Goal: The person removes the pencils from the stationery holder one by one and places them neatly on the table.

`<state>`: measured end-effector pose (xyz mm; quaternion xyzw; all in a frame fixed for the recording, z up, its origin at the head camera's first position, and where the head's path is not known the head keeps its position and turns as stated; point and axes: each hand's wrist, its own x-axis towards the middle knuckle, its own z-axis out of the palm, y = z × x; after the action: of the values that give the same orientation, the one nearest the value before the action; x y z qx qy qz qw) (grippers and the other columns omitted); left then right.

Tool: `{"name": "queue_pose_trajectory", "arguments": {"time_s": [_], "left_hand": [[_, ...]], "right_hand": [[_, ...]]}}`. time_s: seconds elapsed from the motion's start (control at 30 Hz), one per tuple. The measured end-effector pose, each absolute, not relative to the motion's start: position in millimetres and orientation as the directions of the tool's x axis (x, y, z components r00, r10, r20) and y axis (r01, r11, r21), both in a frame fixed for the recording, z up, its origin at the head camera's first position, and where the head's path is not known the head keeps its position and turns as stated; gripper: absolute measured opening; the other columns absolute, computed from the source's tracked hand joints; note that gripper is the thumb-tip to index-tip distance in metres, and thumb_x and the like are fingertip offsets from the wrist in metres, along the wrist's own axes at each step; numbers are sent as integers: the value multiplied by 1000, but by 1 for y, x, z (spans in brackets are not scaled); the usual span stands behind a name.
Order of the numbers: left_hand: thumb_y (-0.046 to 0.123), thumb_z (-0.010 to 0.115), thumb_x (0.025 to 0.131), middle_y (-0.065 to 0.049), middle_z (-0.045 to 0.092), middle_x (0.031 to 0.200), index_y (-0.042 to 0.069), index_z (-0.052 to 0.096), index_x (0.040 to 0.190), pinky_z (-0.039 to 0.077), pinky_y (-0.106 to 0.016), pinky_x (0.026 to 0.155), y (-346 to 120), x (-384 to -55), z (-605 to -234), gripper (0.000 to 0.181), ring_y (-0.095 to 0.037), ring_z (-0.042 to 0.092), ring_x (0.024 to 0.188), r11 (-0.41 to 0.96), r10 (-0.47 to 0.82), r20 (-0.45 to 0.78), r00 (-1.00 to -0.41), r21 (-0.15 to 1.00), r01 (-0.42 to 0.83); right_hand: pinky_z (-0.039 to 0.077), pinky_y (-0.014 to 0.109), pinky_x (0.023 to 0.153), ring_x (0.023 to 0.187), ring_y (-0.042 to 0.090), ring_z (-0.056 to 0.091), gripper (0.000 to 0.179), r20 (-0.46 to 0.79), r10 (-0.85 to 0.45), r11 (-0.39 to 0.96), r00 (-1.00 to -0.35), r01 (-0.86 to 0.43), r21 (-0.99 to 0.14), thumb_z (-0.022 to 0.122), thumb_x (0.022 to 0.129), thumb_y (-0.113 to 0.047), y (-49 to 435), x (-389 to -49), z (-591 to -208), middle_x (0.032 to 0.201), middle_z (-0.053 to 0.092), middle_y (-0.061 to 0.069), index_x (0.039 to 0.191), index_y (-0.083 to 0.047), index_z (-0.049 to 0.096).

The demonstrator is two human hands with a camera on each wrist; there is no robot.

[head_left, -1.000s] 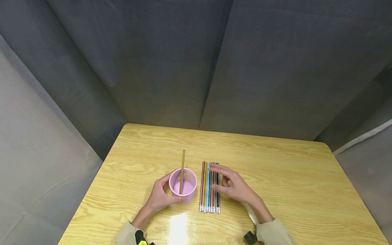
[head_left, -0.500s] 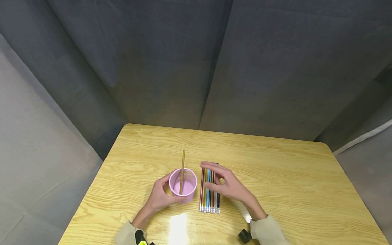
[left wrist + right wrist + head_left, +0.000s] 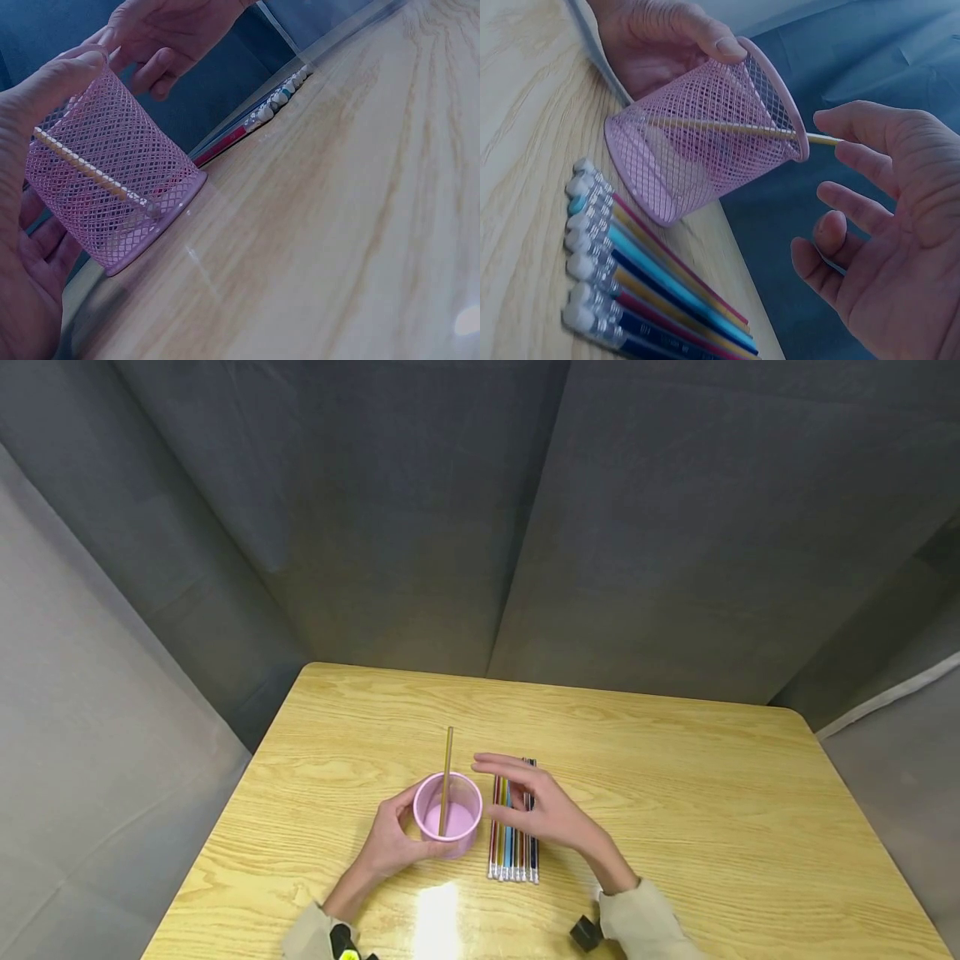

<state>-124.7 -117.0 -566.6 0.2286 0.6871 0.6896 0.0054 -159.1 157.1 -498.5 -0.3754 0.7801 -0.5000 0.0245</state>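
A pink mesh pencil cup [image 3: 468,794] stands upright on the table, gripped by my left hand [image 3: 393,838], thumb along the near side and fingers around the far left. One yellow pencil [image 3: 447,760] leans inside it, eraser end at the bottom in the left wrist view. Right of the cup lies a row of several pencils [image 3: 513,864], side by side, white erasers toward me. My right hand [image 3: 551,810] hovers over this row with nothing in it, its fingers loosely bent and its fingertips near the cup's rim in the right wrist view. It hides the row's upper middle.
The wooden table [image 3: 712,827] extends to both sides and behind the cup. A dark grey curtain [image 3: 637,543] hangs behind it, with a lighter one [image 3: 97,735] at the left. Black straps or devices [image 3: 586,933] sit at the wrists.
My right hand has moved left across the pencil row toward the cup, its fingers staying loose. The left hand, cup and pencils have not moved.
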Motion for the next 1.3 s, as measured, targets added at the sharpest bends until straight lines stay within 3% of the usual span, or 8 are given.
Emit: {"name": "queue_pose_trajectory", "arguments": {"time_s": [0.17,0.33,0.5,0.63,0.9,1.3], "left_hand": [[-1,94,69,-25,60,144,0,52,150,49,-39,115,-117,-125,-567,91,-52,56,129,-46,324,319,-891,946,322],[-2,94,68,-23,61,144,1,52,150,50,-40,114,-117,-124,-567,92,-51,57,129,-44,327,314,-892,947,317],[0,94,68,-17,62,145,5,53,150,49,-38,115,-117,-124,-565,92,-45,57,132,-30,322,288,-902,955,295],[2,94,69,-22,61,145,2,52,150,48,-42,116,-117,-125,-566,90,-46,56,132,-24,323,304,-896,949,313],[1,93,69,-27,59,144,0,51,150,48,-43,115,-117,-125,-567,90,-49,56,131,-27,322,313,-894,947,322],[4,94,69,-28,61,141,-3,52,148,48,-42,116,-118,-125,-569,89,-48,58,129,-4,315,326,-891,940,342]], "right_hand": [[46,22,48,54,12,45,58,330,-626,207,-707,-558,-803,80,92,-9,152,-161,-495,154,54,15,146,-11,60],[49,27,49,57,11,48,56,331,-637,185,-696,-555,-811,78,95,-14,147,-164,-494,155,54,11,147,-15,60],[49,28,49,58,10,48,57,324,-654,177,-684,-554,-814,78,94,-14,143,-167,-493,154,55,11,148,-13,58],[49,27,50,59,12,49,59,317,-663,181,-678,-556,-811,79,93,-11,139,-167,-492,152,57,11,148,-9,57],[48,20,54,61,14,49,56,303,-689,179,-658,-560,-809,76,91,-1,129,-157,-460,146,58,26,143,7,56],[44,18,56,63,15,48,55,211,-713,244,-669,-519,-819,72,94,-2,126,-154,-450,145,60,21,146,2,55]]}}
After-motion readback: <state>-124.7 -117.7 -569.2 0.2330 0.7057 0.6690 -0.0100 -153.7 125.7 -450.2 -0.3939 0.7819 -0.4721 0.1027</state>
